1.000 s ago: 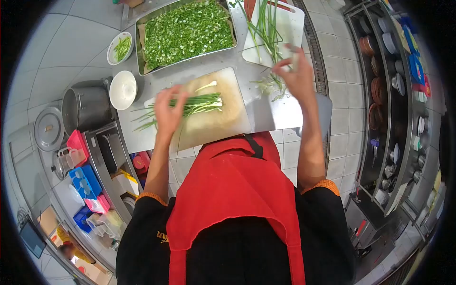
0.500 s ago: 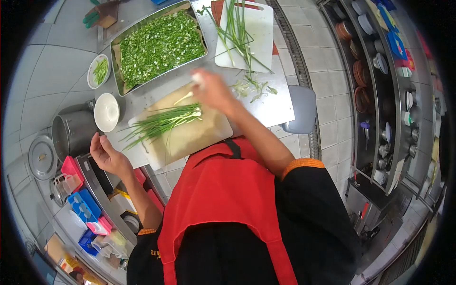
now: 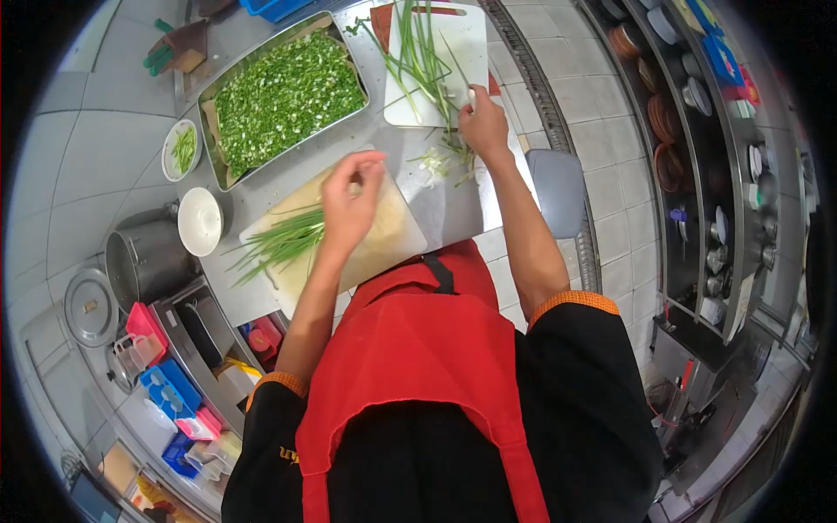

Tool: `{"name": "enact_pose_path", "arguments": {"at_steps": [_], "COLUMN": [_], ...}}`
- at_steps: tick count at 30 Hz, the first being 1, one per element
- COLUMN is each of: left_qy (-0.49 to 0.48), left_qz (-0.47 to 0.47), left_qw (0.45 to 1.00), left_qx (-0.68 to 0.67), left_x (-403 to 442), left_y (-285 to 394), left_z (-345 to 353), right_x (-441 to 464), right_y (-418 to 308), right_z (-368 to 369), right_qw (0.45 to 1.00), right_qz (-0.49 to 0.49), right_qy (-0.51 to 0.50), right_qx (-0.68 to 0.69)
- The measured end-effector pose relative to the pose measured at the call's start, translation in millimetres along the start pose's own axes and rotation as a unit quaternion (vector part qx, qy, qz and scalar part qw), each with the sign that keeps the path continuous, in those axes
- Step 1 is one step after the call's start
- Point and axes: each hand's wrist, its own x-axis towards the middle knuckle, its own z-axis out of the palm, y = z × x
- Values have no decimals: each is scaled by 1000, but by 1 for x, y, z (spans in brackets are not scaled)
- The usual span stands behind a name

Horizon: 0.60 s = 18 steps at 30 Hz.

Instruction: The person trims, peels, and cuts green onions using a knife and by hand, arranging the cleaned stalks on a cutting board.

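Light: bright, fairly even | Glare: white patch on table (image 3: 491, 202), near right | Dim: inside shelves (image 3: 689, 187), right | Blur: left hand (image 3: 350, 202), slight | Distortion: tiles (image 3: 91, 131) bowed, left | Vignette: black corners

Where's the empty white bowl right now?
In the head view, the empty bowl stands at the table's left edge, between the pot and the nearer cutting board.

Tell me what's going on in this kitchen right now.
Someone in a red apron is working at a metal table. The left hand is over the yellowish board, by a bundle of spring onions. The right hand is near the white board's edge, close to more stalks. Whether either grips one is unclear. A tray beyond is full of chopped greens.
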Motion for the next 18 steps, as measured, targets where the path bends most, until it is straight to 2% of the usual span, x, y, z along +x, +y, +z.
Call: {"name": "enact_pose_path", "arguments": {"at_steps": [2,4,5,7,11,15,18], "left_qy": [-29,-141,-137,-139,-160,-158,-155], "left_qz": [-27,-174,-175,-313,-358,-354,-374], "left_qw": [999,962,963,885,807,811,793], "left_qx": [-16,-154,-155,-317,-441,-438,-455], "left_x": [8,11,12,13,21,26,33], "left_y": [1,-8,-9,-9,-15,-21,-26], "left_z": [22,38,46,63,76,72,67], "right_x": [0,-19,-31,-60,-103,-126,-137], "right_y": [0,2,-7,-29,-36,-39,-39], "right_z": [-8,-27,-41,-72,-86,-94,-95], "right_qw": [1000,962,962,926,891,889,876], "right_qz": [7,69,66,147,189,213,250], "right_qy": [-9,-81,-84,-167,-207,-231,-236], "right_qx": [-6,250,250,305,358,334,338]}}
